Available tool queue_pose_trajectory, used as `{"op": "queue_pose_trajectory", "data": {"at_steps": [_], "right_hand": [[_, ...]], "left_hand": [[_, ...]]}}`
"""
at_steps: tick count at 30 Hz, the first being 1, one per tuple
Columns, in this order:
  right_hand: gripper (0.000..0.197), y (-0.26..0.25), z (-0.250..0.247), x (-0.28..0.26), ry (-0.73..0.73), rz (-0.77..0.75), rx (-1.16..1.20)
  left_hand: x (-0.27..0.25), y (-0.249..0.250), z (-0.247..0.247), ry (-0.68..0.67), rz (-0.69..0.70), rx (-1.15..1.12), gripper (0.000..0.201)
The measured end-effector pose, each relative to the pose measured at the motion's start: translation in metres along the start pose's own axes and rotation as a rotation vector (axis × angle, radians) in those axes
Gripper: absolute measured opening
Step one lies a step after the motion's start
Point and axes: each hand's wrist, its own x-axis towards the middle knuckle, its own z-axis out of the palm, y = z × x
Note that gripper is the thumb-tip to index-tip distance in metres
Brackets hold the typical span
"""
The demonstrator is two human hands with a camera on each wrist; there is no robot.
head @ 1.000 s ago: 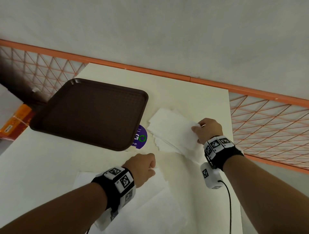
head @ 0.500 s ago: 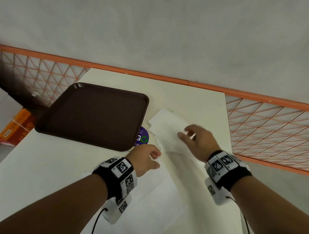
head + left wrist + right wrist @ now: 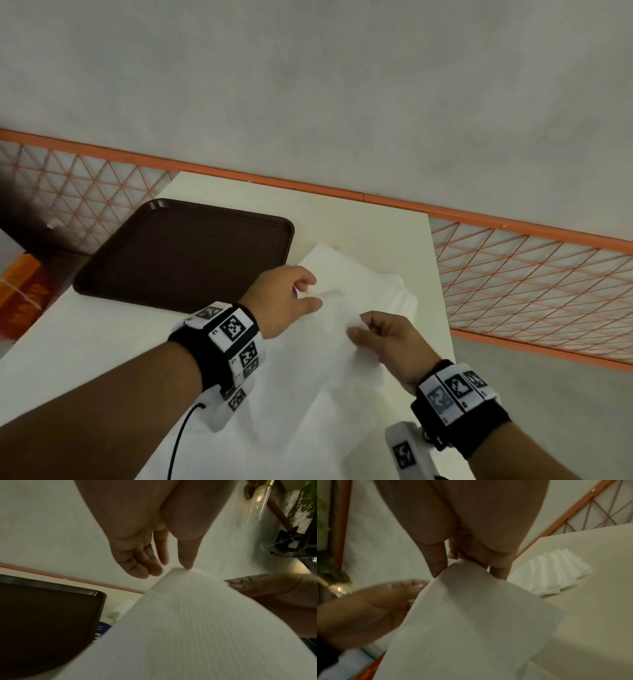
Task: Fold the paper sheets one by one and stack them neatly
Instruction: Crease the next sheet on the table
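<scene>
Above the cream table (image 3: 359,222), the right hand (image 3: 390,342) pinches the top edge of one white textured paper sheet (image 3: 308,394) between thumb and fingers, holding it lifted, while the left hand (image 3: 281,298) reaches in beside it with loosely curled fingers, its thumb tip touching the same edge in the left wrist view. The sheet hangs from that pinch down toward the person, between the two wrists. Beyond the hands lies one fanned pile of white paper sheets (image 3: 556,574) on the table, with one dark brown plastic tray (image 3: 185,257) to its left.
</scene>
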Motion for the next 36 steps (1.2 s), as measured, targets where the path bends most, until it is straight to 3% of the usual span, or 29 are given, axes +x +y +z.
{"op": "queue_pose_trajectory", "data": {"at_steps": [4,11,13,16,19,23,28,30,34,36], "right_hand": [[0.009,-0.015,-0.005,-0.012,0.189,-0.047,0.194],[0.010,-0.043,0.007,-0.029,0.239,-0.072,0.418],[0.010,-0.047,0.011,-0.032,0.237,-0.091,0.455],[0.010,-0.050,0.017,-0.036,0.253,-0.094,0.429],[0.008,-0.046,0.019,-0.037,0.377,-0.063,0.286],[0.019,-0.036,0.016,-0.035,0.497,-0.026,0.135],[0.040,-0.035,0.014,-0.045,0.377,-0.090,0.142],[0.033,-0.038,0.016,-0.049,0.341,-0.134,0.165],[0.017,-0.041,0.016,-0.052,0.340,-0.158,0.208],[0.017,-0.040,0.016,-0.053,0.337,-0.156,0.207]], "left_hand": [[-0.015,-0.012,-0.012,0.088,-0.185,-0.030,0.043],[-0.037,-0.015,-0.001,-0.089,-0.472,-0.326,0.071],[-0.043,-0.010,-0.003,-0.118,-0.517,-0.508,0.068],[-0.051,-0.001,-0.008,-0.099,-0.448,-0.765,0.040],[-0.050,-0.007,-0.014,0.067,-0.294,-0.730,0.017],[-0.055,-0.014,-0.028,0.122,-0.198,-0.640,0.022],[-0.061,-0.015,-0.029,0.206,-0.136,-0.530,0.012],[-0.065,-0.013,-0.031,0.177,-0.128,-0.568,0.010],[-0.070,-0.011,-0.041,0.006,-0.133,-0.709,0.041],[-0.070,-0.010,-0.044,-0.009,-0.114,-0.685,0.036]]}}
